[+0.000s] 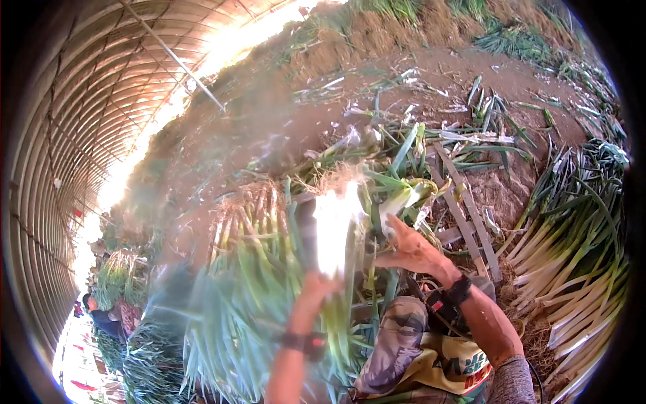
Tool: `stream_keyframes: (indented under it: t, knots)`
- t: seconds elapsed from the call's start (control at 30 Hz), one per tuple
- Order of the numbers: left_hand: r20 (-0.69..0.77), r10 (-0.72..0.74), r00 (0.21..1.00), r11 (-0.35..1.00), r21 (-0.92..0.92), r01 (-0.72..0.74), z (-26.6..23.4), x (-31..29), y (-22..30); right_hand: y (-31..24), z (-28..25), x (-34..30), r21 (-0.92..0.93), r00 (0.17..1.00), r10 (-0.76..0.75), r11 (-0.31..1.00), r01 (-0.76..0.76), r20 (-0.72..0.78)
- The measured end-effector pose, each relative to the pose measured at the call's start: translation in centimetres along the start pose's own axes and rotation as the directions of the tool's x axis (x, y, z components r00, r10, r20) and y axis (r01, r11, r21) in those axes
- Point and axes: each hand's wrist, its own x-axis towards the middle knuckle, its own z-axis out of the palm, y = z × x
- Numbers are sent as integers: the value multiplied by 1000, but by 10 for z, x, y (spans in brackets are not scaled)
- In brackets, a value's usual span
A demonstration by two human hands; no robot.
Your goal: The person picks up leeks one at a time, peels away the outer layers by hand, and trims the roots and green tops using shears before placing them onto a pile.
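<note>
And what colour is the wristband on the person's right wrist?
The wristband is black; it shows best in the head view.

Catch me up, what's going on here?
A person is handling green onions under an arched roof. Their left hand is at a bunch whose upper part is blown out by glare; blur hides how firm the grip is. The right hand is open just right of it, apparently holding nothing. More onions lie in a left pile and a right pile. Another person is in the background at left.
</note>
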Motion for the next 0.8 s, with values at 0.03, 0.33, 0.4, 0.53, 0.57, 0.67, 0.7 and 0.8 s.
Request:
stream_keyframes:
  t: [0.03,0.33,0.4,0.53,0.57,0.67,0.7,0.8]
  knots:
    - [17,1,1000,1000,15,-1,-1,-5,0,9,8,8,-123,993,-90,989,80,-81]
    - [194,35,980,996,-88,-18,20,-61,25,37,54,84,-226,957,-289,933,280,-6]
    - [230,25,973,996,-88,-5,43,-62,38,107,43,105,-470,647,-760,549,691,63]
    - [143,24,989,980,-199,5,24,-99,35,20,54,78,-350,960,-222,897,269,169]
    - [143,-10,990,966,-255,47,25,-106,35,14,46,76,-59,955,-285,955,290,80]
    - [143,-26,989,993,-114,43,-3,-120,-1,-1,34,82,738,934,-285,578,348,-216]
    - [201,-51,978,996,-58,64,6,-126,21,23,12,98,268,912,-190,916,298,-365]
    - [412,15,911,1000,-13,-11,32,-101,6,150,-130,145,-557,525,-449,829,-58,-723]
